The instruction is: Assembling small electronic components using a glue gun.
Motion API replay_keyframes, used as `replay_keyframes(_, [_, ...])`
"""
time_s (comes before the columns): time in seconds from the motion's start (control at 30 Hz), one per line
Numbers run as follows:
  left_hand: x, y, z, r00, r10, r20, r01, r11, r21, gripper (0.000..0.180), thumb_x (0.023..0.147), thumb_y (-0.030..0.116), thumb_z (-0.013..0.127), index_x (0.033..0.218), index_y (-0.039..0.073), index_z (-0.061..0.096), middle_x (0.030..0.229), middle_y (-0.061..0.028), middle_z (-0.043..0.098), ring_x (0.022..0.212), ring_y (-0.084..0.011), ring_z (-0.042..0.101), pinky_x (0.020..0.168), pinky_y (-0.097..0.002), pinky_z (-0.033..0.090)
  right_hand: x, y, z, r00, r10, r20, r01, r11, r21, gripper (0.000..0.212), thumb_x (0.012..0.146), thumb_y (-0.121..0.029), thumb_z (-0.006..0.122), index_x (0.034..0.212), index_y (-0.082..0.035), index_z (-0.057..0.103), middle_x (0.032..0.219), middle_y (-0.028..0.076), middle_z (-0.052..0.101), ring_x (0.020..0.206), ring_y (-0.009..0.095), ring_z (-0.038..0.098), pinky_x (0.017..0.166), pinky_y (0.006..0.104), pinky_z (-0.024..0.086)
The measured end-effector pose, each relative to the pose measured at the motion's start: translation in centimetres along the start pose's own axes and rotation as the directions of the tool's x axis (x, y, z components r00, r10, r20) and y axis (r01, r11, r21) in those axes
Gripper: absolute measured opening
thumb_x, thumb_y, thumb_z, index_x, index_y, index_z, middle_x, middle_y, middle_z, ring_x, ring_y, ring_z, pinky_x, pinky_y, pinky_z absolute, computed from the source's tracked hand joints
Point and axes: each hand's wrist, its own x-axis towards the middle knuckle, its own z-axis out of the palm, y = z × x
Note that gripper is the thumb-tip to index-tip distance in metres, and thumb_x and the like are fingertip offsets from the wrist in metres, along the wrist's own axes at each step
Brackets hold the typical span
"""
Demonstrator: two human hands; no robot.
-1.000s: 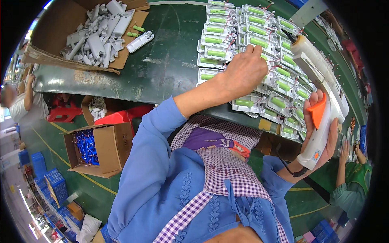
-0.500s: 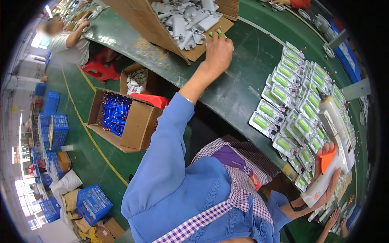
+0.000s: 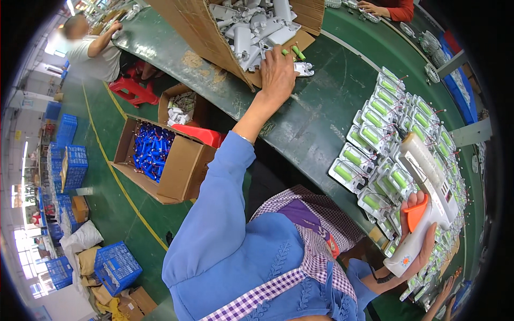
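Note:
My left hand (image 3: 277, 76) is palm down with bent fingers at the edge of a cardboard box (image 3: 233, 51) full of white plastic casings (image 3: 257, 27). What its fingertips grip, if anything, is hidden. Two green battery cells (image 3: 298, 52) lie by those fingertips on the box flap, and one white casing (image 3: 304, 69) rests beside the thumb. My right hand (image 3: 424, 243) is wrapped round the handle of a white glue gun (image 3: 428, 174) with an orange trigger. The gun is above rows of white casings holding green cells (image 3: 370, 134), with thin wires sticking out.
The green worktable (image 3: 316, 117) runs diagonally across the view. Below its edge at left stand a carton of blue cells (image 3: 152, 152) and a red stool (image 3: 131, 91). A co-worker (image 3: 96, 51) sits at far left; other people's hands show at upper and lower right.
My left hand has drawn slightly left and back toward me, uncovering the white casing beside its thumb. The glue gun in my right hand has shifted left over the rows.

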Motion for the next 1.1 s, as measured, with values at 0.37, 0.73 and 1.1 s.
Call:
replay_keyframes(0.37, [-1.5,1.3,-1.2,0.994,0.105,0.006,-0.101,0.965,-0.243,0.025,0.078,0.000,0.063,0.103,-0.002,0.060,0.106,-0.0207,0.053,0.103,-0.0377,0.050,0.084,-0.0481,0.045,0.4,0.2,-1.0,0.998,0.063,0.017,-0.064,0.995,0.077,0.059,0.102,-0.027,0.039,0.142,0.013,0.022,0.137,0.029,0.043,0.129,0.036,0.045,0.111,0.0488,0.036])
replay_keyframes(0.73, [5.6,-5.4,-0.3,0.944,-0.294,-0.150,0.330,0.858,0.393,0.071,0.079,0.012,0.066,0.139,-0.006,0.034,0.139,-0.0405,0.032,0.108,-0.0451,0.052,0.087,-0.0570,0.035,-0.1,0.8,0.2,0.980,0.026,-0.195,-0.039,0.997,-0.065,0.061,0.100,-0.026,0.042,0.143,0.012,0.021,0.141,0.030,0.038,0.130,0.038,0.043,0.110,0.0500,0.037])
replay_keyframes(1.1, [-1.3,1.1,-7.8,0.955,0.228,0.189,-0.062,0.779,-0.624,0.021,0.071,-0.004,0.061,0.091,0.005,0.063,0.097,-0.0094,0.067,0.100,-0.0312,0.061,0.085,-0.0372,0.049,0.3,1.0,1.5,0.982,0.056,-0.182,-0.062,0.998,-0.027,0.062,0.100,-0.026,0.043,0.143,0.012,0.021,0.141,0.029,0.039,0.130,0.039,0.044,0.111,0.0508,0.035])
